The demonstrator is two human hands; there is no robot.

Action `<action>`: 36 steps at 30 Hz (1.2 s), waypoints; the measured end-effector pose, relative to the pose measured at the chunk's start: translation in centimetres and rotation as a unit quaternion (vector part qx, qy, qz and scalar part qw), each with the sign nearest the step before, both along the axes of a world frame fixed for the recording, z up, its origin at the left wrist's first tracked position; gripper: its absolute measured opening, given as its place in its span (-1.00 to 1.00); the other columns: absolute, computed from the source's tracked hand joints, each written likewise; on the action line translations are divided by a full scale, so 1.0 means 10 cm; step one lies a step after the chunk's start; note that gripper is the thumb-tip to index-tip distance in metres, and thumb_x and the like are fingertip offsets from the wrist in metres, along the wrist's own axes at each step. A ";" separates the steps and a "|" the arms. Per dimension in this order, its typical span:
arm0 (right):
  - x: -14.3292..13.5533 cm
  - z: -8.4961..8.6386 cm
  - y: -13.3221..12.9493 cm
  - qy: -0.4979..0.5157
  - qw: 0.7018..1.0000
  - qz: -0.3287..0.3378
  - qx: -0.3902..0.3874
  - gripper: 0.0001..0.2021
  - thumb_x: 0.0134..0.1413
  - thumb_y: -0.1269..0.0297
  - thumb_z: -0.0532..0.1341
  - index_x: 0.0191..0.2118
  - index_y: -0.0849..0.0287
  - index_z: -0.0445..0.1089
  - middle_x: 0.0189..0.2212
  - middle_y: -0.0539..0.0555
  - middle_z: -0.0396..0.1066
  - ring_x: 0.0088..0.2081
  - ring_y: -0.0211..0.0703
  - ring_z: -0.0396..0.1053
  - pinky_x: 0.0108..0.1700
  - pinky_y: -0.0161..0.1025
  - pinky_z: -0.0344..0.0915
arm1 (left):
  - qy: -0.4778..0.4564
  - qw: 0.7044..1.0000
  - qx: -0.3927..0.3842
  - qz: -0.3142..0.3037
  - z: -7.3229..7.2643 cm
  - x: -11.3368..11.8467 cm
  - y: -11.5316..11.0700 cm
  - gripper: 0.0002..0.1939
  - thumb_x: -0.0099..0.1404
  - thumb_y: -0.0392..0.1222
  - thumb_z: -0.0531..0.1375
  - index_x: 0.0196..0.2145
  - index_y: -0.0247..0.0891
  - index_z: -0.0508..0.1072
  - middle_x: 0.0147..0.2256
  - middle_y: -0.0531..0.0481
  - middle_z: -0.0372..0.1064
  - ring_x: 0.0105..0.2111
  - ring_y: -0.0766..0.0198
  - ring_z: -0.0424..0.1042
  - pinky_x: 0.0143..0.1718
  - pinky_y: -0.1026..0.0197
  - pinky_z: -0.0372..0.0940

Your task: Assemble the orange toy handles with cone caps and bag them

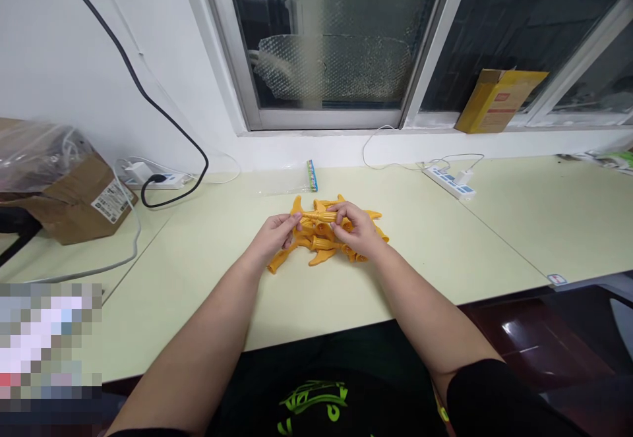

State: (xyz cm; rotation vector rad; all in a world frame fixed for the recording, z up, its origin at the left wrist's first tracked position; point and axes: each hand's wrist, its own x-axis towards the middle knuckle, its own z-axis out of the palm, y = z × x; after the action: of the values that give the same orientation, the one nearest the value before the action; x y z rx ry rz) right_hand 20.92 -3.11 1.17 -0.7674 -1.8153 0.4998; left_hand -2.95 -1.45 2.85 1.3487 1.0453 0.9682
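Several orange plastic pieces [322, 257] with ribbed handles and curved ends lie in a pile on the pale green table [316, 305]. Just above the pile, one orange piece [321, 215] is held lengthwise between both hands. My left hand [279, 234] pinches its left end between thumb and fingers. The fingers of my right hand [357, 226] are closed on the ribbed right end. Part of the pile is hidden behind my hands.
A clear plastic bag [287, 180] with a coloured header lies behind the pile. Power strips stand at back left [171, 181] and back right [449, 183]. An open cardboard box [84, 203] is at far left; a yellow box [499, 104] leans at the window. A black cable [143, 94] hangs left.
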 end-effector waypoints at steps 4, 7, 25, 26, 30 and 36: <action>-0.03 0.00 0.00 -0.059 0.997 -0.011 0.050 -0.88 0.17 0.38 0.21 -0.36 0.06 0.26 -0.14 0.15 0.49 0.07 0.05 0.45 0.08 0.14 0.39 | -0.027 0.998 -0.054 0.006 0.03 0.02 0.00 -0.48 0.27 0.26 0.25 -0.58 -0.20 0.29 -0.74 0.20 -0.14 -0.74 0.39 0.08 -0.70 0.34 -0.02; -0.04 -0.02 0.00 -0.074 0.994 -0.014 0.074 -0.89 0.15 0.40 0.21 -0.35 0.05 0.28 -0.16 0.16 0.49 0.09 0.07 0.44 0.07 0.16 0.40 | -0.049 0.994 -0.096 -0.008 0.05 0.02 -0.01 -0.46 0.31 0.27 0.19 -0.60 -0.18 0.22 -0.73 0.20 -0.16 -0.74 0.38 0.07 -0.69 0.32 0.03; -0.23 0.05 -0.14 -0.012 0.999 0.013 0.046 -0.75 0.13 0.13 0.38 -0.14 0.02 0.38 -0.02 0.17 0.44 0.07 0.09 0.40 0.14 0.15 0.36 | -0.054 0.977 0.207 0.006 -0.06 0.29 -0.23 -0.62 0.37 0.04 0.27 0.02 -0.21 0.40 -0.01 -0.17 0.45 0.01 0.12 0.49 0.01 0.07 0.44; -0.21 0.05 -0.14 0.004 0.999 0.001 0.041 -0.77 0.15 0.12 0.36 -0.13 0.02 0.38 -0.06 0.16 0.44 0.03 0.08 0.41 0.11 0.13 0.37 | -0.037 0.974 0.222 0.006 -0.06 0.26 -0.22 -0.61 0.39 0.03 0.25 0.07 -0.20 0.40 -0.02 -0.16 0.46 0.00 0.12 0.49 -0.01 0.07 0.44; -0.11 0.02 -0.09 0.092 0.994 0.008 -0.059 -0.70 0.24 -0.07 0.24 -0.11 0.04 0.39 -0.25 0.10 0.40 -0.20 -0.02 0.41 -0.07 0.04 0.42 | 0.117 0.928 0.354 0.016 -0.04 0.14 -0.17 -0.65 0.38 -0.05 0.24 0.08 -0.16 0.50 -0.10 -0.13 0.44 -0.09 0.12 0.48 -0.04 0.07 0.41; -0.04 0.03 -0.07 0.156 0.948 0.165 -0.222 -0.41 0.08 -0.28 0.29 0.05 0.04 0.38 -0.28 0.06 0.45 -0.30 -0.08 0.45 -0.17 -0.05 0.45 | 0.238 0.865 0.442 0.019 -0.03 0.03 -0.12 -0.55 0.30 -0.12 0.33 0.14 -0.09 0.46 -0.18 -0.04 0.49 -0.19 0.15 0.48 -0.07 0.09 0.36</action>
State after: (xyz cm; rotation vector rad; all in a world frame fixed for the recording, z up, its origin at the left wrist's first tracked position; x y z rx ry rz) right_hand 20.48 -3.80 1.42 -0.6325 -1.5519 1.2115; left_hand -2.69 -2.66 2.54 2.4293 1.0108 1.2454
